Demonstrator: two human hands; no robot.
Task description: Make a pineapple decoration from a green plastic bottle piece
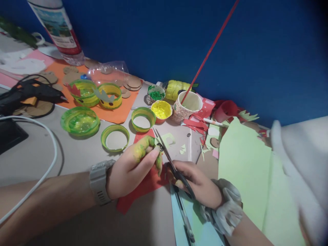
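Observation:
My left hand (pixel 135 164), smeared with yellow-green paint, pinches a small paper piece (pixel 159 145) that looks pale with a black patch. Black-handled scissors (pixel 182 178) are held in my right hand (pixel 197 184), their blades pointing up and away beside the fingertips of my left hand. How far the blades are apart is hard to make out. Red paper (pixel 135 196) lies beneath both hands. A long slim cutter-like tool (pixel 185 218) rests on light blue paper (pixel 202 227) below my right hand.
Painted green-yellow rings (pixel 115 127) and a green dish (pixel 80 122) stand at left, near a black glue gun (pixel 28 94) and a white cable (pixel 52 160). Ahead are paint cups (pixel 161 111) and a paper cup (pixel 187 106) with a red stick. Green paper (pixel 246 164) lies right.

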